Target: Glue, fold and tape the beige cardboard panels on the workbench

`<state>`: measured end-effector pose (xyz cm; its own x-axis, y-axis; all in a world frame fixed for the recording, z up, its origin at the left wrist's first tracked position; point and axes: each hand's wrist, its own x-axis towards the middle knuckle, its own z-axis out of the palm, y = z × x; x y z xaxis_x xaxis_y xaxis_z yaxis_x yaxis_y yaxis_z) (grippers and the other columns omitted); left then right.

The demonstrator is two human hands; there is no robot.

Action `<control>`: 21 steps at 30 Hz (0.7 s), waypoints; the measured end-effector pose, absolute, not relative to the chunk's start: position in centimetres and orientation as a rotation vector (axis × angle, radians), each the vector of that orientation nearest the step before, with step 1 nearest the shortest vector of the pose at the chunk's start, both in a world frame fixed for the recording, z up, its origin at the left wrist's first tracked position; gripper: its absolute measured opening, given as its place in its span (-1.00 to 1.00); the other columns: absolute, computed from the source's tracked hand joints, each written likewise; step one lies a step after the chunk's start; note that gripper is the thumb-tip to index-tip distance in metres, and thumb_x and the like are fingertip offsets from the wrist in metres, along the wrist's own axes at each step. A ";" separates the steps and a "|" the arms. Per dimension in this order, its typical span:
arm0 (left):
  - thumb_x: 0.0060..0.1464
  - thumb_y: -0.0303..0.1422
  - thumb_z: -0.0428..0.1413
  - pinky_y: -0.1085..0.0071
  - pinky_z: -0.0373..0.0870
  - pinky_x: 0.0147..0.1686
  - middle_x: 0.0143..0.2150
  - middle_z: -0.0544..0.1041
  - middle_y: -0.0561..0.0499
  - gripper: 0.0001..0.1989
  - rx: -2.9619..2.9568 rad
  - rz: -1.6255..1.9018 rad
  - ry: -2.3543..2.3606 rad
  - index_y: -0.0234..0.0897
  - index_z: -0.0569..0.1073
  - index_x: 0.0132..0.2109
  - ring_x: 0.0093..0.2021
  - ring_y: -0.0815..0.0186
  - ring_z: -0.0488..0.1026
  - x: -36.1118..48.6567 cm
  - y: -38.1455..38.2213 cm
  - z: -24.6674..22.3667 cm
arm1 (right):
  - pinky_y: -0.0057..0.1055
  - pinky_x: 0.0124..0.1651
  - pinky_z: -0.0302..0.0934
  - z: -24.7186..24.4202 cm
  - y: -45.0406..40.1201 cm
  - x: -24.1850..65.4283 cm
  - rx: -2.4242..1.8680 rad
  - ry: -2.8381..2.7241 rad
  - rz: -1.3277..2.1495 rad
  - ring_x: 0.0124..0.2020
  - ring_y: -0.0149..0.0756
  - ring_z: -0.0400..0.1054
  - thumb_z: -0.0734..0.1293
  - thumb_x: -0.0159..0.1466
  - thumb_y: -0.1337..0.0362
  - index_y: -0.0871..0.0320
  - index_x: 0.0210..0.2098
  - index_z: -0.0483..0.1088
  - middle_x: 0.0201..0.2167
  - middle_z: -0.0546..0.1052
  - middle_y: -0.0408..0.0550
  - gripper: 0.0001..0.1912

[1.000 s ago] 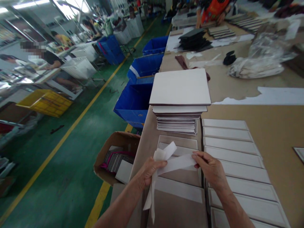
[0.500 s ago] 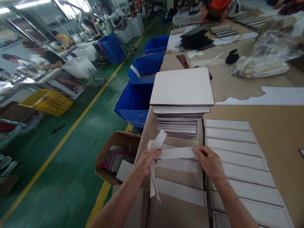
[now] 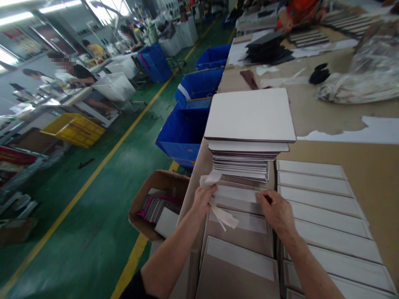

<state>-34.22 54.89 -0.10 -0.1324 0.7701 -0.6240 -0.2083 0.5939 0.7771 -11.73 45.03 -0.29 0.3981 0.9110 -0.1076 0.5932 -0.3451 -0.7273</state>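
Note:
A white paper strip (image 3: 237, 193) stretches between my two hands, low over a brown panel in the left row. My left hand (image 3: 204, 199) is closed around its left end and around several more loose strips (image 3: 226, 218) that hang out below. My right hand (image 3: 277, 209) pinches the strip's right end between thumb and fingers. Nearer to me, brown panels (image 3: 240, 278) overlap, each with a white strip (image 3: 241, 257) along its far edge. Just beyond my hands stands a stack of white-topped boards (image 3: 249, 116).
To the right runs a row of white-faced panels (image 3: 324, 211). A cardboard box (image 3: 140, 199) with boards stands left of the table, with blue bins (image 3: 183, 133) beyond. Black pieces (image 3: 264, 50) and a plastic bag (image 3: 352, 83) lie further back. People work across the aisle.
The strip between my hands has come down onto the panel. My left hand has turned, and the loose strips in it swung to the right. The view has shifted slightly left.

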 end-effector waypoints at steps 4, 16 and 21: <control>-0.48 -0.38 0.39 0.48 0.23 -0.58 -0.53 0.51 0.05 -0.60 0.508 0.922 1.497 -0.38 0.54 -0.36 -0.58 0.40 0.38 -34.0 55.5 -0.5 | -0.32 -0.29 0.13 -0.5 45.3 -11.7 -2.139 -1.356 0.596 -0.38 -0.20 0.37 0.19 0.29 0.02 0.06 -0.38 0.40 -0.37 0.52 -0.08 -0.70; -0.31 -0.45 0.34 0.48 0.31 -0.55 -0.55 0.50 0.10 -0.71 0.600 0.923 1.536 -0.38 0.51 -0.33 -0.57 0.42 0.40 -33.3 56.3 -1.6 | -0.35 -0.33 0.08 -1.1 45.6 -11.5 -2.317 -1.548 0.436 -0.36 -0.23 0.40 0.19 0.35 0.14 0.13 -0.29 0.40 -0.30 0.55 -0.04 -0.76; -0.42 -0.45 0.36 0.46 0.30 -0.56 -0.53 0.52 0.06 -0.65 0.633 0.922 1.510 -0.38 0.53 -0.34 -0.56 0.36 0.43 -33.8 56.4 -1.8 | -0.36 -0.34 0.04 -0.6 45.7 -11.5 -2.426 -1.537 0.490 -0.37 -0.24 0.40 0.19 0.36 0.14 0.13 -0.27 0.42 -0.28 0.56 -0.04 -0.75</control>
<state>-33.77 56.37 -1.81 -0.1560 0.8203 -0.5502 -0.1148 0.5382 0.8349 -11.46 45.69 -0.61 0.3949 0.9051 -0.1574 0.8290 -0.4249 -0.3636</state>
